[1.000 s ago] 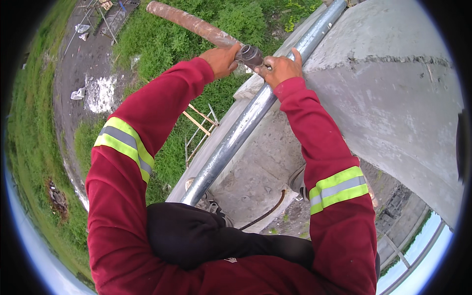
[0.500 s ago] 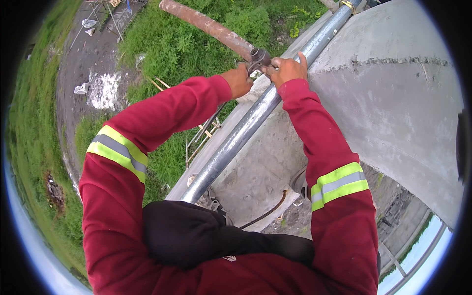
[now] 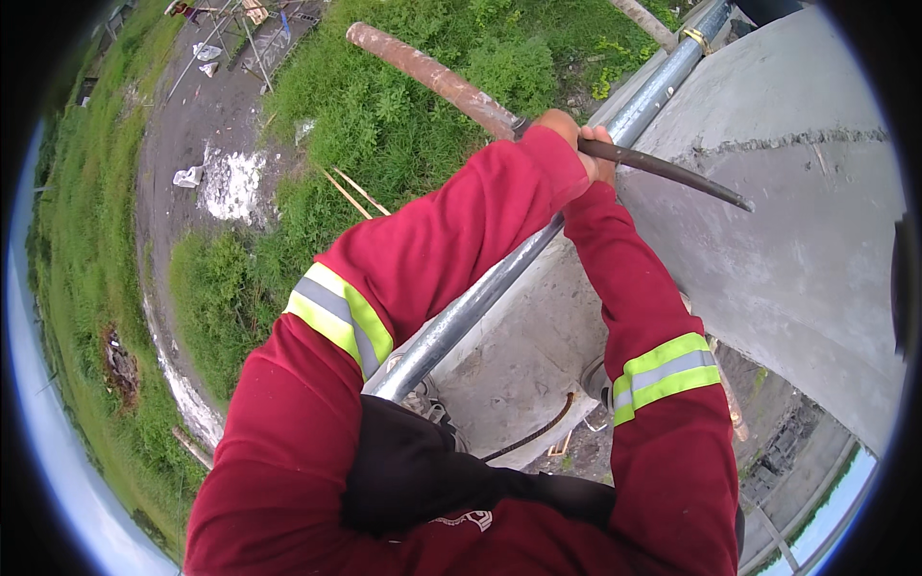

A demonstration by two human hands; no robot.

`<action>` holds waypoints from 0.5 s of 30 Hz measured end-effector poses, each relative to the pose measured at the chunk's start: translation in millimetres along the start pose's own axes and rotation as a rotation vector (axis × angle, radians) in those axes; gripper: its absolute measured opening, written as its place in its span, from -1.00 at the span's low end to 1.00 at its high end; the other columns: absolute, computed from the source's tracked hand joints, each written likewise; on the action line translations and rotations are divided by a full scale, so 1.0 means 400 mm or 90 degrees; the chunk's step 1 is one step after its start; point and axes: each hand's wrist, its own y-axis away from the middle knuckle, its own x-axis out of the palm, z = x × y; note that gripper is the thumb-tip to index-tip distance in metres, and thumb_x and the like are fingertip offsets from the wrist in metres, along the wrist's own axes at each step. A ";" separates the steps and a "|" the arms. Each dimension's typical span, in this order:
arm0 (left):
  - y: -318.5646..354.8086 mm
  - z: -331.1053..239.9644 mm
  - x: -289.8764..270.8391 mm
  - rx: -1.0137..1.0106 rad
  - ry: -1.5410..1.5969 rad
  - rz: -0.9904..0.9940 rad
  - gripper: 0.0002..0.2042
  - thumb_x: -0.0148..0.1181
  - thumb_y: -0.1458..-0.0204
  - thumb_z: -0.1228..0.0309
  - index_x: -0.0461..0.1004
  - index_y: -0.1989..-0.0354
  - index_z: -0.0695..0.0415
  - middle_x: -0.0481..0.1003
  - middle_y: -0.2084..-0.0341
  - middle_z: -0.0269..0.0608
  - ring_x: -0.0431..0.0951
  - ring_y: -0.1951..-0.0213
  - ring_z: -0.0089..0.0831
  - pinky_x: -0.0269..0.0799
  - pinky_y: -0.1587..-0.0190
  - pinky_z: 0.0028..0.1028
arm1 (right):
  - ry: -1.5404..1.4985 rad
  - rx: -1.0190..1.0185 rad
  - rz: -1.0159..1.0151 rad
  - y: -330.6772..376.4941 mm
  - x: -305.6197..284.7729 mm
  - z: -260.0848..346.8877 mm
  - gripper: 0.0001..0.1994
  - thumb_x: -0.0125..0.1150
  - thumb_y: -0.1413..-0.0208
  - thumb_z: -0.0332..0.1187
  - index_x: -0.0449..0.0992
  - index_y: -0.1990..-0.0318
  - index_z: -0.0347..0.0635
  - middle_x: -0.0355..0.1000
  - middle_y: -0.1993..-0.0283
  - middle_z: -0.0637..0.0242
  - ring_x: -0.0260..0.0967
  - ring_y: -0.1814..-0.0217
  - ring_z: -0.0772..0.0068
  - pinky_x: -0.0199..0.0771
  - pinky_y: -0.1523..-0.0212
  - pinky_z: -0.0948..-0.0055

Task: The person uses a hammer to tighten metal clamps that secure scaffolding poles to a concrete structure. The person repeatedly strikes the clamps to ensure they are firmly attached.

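Note:
My left hand [image 3: 560, 125] is closed around a dark ratchet wrench [image 3: 682, 175]. Its long tapered handle points right, over the concrete; the head is hidden at my hands. My right hand [image 3: 603, 161] is close beside it at the galvanized steel tube [image 3: 480, 293], fingers curled. My left wrist and sleeve cover most of that hand, so what it grips does not show. The tube runs diagonally from lower left to upper right. A rusty tube [image 3: 432, 77] reaches from the upper left to the joint where my hands meet; any clamp there is covered.
A curved grey concrete face [image 3: 778, 211] rises at the right. Below me is a concrete ledge [image 3: 523, 365] with a bent rebar [image 3: 543, 427]. Grass [image 3: 375, 134] and a dirt track [image 3: 173, 125] lie far below at left. A yellowish tie [image 3: 696, 40] wraps the tube's far end.
My left arm has swung right across the tube, and the wrench handle has turned from lower left to pointing right. My right hand stays near the joint. The view has shifted slightly.

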 end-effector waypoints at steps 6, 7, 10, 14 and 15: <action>0.170 -0.118 -0.062 -0.070 -0.134 0.249 -0.84 -0.18 -0.13 0.44 0.11 0.50 0.13 0.13 0.68 -0.37 0.14 0.71 -0.59 0.22 0.63 -0.53 | -0.057 0.093 -0.064 0.024 -0.026 0.043 -0.74 0.22 -0.02 -0.02 0.63 0.29 0.08 0.53 0.44 0.31 0.47 0.20 0.37 -0.21 -0.38 0.23; 0.189 -0.166 -0.073 -0.074 -0.199 0.258 -0.81 -0.15 -0.13 0.40 0.11 0.53 0.08 0.10 0.72 -0.43 0.13 0.73 -0.60 0.20 0.64 -0.54 | -0.061 0.091 -0.073 0.028 -0.026 0.042 -0.74 0.24 -0.01 -0.02 0.63 0.28 0.08 0.53 0.44 0.31 0.47 0.20 0.37 -0.22 -0.38 0.23; 0.175 -0.285 -0.125 0.062 -0.583 0.291 -0.82 -0.01 -0.06 0.28 0.29 0.48 0.11 0.17 0.72 -0.42 0.20 0.67 -0.54 0.20 0.57 -0.47 | -0.080 0.084 -0.062 0.030 -0.022 0.040 -0.73 0.26 0.01 -0.02 0.62 0.25 0.08 0.52 0.44 0.31 0.47 0.20 0.35 -0.23 -0.38 0.23; 0.053 -0.291 -0.210 0.575 -1.097 0.241 -0.69 0.15 -0.05 0.21 0.50 0.13 0.15 0.38 0.67 -0.36 0.25 0.62 -0.59 0.24 0.49 -0.45 | -0.082 0.070 -0.059 0.026 -0.015 0.033 -0.68 0.23 -0.01 0.00 0.62 0.25 -0.02 0.51 0.45 0.22 0.47 0.21 0.28 -0.20 -0.36 0.21; 0.029 -0.282 -0.227 0.617 -1.147 0.265 -0.69 0.16 -0.05 0.20 0.49 0.12 0.14 0.41 0.65 -0.30 0.30 0.59 -0.52 0.27 0.45 -0.41 | -0.069 0.071 -0.057 0.025 -0.013 0.032 -0.70 0.23 -0.02 -0.02 0.62 0.25 0.02 0.52 0.45 0.26 0.46 0.19 0.31 -0.23 -0.37 0.21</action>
